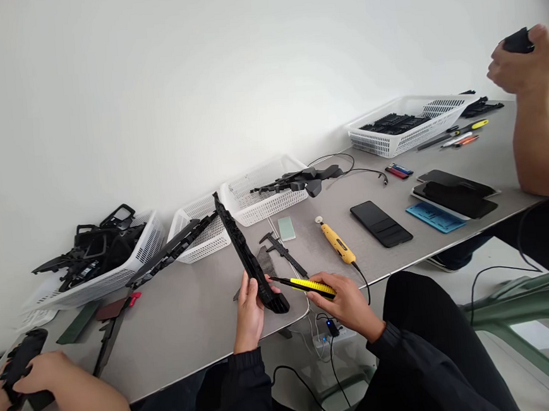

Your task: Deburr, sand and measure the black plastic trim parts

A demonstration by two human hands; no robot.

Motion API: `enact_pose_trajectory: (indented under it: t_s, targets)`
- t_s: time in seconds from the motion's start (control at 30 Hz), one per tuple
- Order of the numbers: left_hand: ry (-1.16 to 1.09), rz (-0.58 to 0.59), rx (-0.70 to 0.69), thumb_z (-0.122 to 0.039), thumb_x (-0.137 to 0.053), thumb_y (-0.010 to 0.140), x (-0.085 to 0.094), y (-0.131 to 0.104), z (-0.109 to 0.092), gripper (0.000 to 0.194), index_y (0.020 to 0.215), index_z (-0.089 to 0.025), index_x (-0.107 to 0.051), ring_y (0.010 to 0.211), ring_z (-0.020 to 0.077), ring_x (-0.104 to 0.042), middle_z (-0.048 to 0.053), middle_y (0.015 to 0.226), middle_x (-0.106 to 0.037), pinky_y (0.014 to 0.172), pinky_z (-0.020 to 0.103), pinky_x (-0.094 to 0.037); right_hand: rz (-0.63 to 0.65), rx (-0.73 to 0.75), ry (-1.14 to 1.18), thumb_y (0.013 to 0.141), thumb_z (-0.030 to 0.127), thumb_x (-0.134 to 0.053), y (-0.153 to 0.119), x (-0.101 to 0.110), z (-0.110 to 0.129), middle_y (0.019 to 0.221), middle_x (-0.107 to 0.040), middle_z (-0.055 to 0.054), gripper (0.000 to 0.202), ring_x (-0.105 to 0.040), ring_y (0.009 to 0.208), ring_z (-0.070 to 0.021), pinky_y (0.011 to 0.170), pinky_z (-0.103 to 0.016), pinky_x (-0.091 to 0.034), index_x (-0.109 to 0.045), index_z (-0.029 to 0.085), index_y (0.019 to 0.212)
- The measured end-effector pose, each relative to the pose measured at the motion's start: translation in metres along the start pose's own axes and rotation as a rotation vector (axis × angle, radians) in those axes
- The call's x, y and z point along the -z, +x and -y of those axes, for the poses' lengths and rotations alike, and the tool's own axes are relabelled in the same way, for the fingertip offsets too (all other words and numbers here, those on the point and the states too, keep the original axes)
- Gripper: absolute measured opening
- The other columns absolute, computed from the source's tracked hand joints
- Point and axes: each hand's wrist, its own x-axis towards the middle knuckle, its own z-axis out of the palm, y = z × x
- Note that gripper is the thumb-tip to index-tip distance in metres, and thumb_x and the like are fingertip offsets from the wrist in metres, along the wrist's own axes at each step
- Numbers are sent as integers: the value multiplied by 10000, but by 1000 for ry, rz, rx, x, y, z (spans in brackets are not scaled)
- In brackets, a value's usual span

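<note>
Upright but tilted, a long black plastic trim strip (244, 252) is gripped near its lower end by my left hand (248, 314). My right hand (348, 301) is closed around a yellow-and-black hand tool (312, 286). Its thin dark tip points left and meets the strip's lower part or lies just in front of it; I cannot tell which. Behind the strip, a dark grey flat piece (265, 261) is partly hidden. Close by on the table are a caliper (285, 253), a pale green block (286, 228) and a yellow rotary tool (338, 243) with a cable.
White baskets (197, 253) of black plastic parts line the wall, another basket (384, 148) farther right. A black phone (381, 224) and blue tray (436, 217) lie right. Co-workers' hands (45, 375) hold black parts at both sides. Cables hang below the table edge.
</note>
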Motion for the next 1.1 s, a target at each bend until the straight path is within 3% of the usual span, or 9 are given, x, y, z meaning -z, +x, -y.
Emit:
enact_pose_trajectory:
  t_s: [0.1,0.2,0.47,0.67,0.87,1.1]
  targets:
    - [11,14,-8,-592,-748,941,-2,-2,0,724,1536,-232,-545,652,152,-650,34,925,-731,627,297,-539,3,6,-9,1019,423,-634,0,-1,0,928,-792,-51,204,-717,809,-252,696,-332,-489,-728,246,1058]
    - [69,98,-15,-594,-648,1008,-5,-4,-3,679,1559,-211,-542,589,123,-558,33,878,-705,586,278,-497,4,8,-12,1019,425,-643,-1,-1,-1,936,-790,-47,204,-714,806,-248,685,-327,-490,-726,246,1068]
    - [144,259,-60,-305,-699,889,-7,-7,-14,521,1393,-175,-697,748,149,-527,127,1239,-726,721,302,-470,2,27,-25,1021,423,-642,1,-2,-3,940,-799,-52,209,-725,810,-244,711,-333,-511,-736,243,1071]
    - [244,290,-56,-371,-718,944,-6,-8,-15,543,1464,-228,-655,785,163,-502,113,1343,-712,758,301,-458,22,63,-50,1030,436,-644,2,-4,-4,967,-803,-67,221,-730,838,-254,728,-342,-516,-736,244,1090]
    - [298,293,-43,-401,-755,915,-7,-9,-17,610,1490,-229,-643,830,182,-548,108,1315,-726,803,303,-474,29,71,-44,1045,457,-631,1,-4,-7,986,-802,-75,241,-734,865,-264,748,-355,-524,-729,249,1117]
    - [327,307,-23,-413,-742,921,-8,-11,-19,561,1447,-228,-679,808,179,-547,83,1221,-737,763,295,-456,8,23,-24,1052,450,-626,1,-6,-8,1051,-804,-78,244,-743,920,-274,791,-367,-542,-721,242,1139]
